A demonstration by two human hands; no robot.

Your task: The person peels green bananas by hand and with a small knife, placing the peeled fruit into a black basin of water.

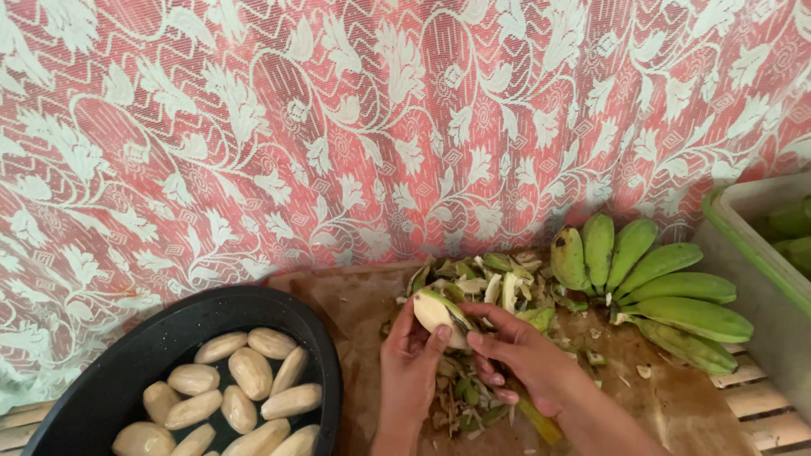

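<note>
While a half-peeled banana (435, 314) is gripped by the left hand (411, 359) and a knife held in the right hand (515, 355), fingers could be nicked by 1 slip over the board's (676, 405) peel heap (481, 279).

Basin (110, 371) left of peel heap (481, 287), banana bunch (650, 283) right.

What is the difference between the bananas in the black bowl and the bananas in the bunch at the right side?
The bananas in the black bowl are peeled, pale cream and separate; those of the bunch keep their green skin and are joined at one stem. The bowl bananas lie inside the black bowl, seemingly in water; the bunch lies on the brown board. Both look like the same small, plump kind.
</note>
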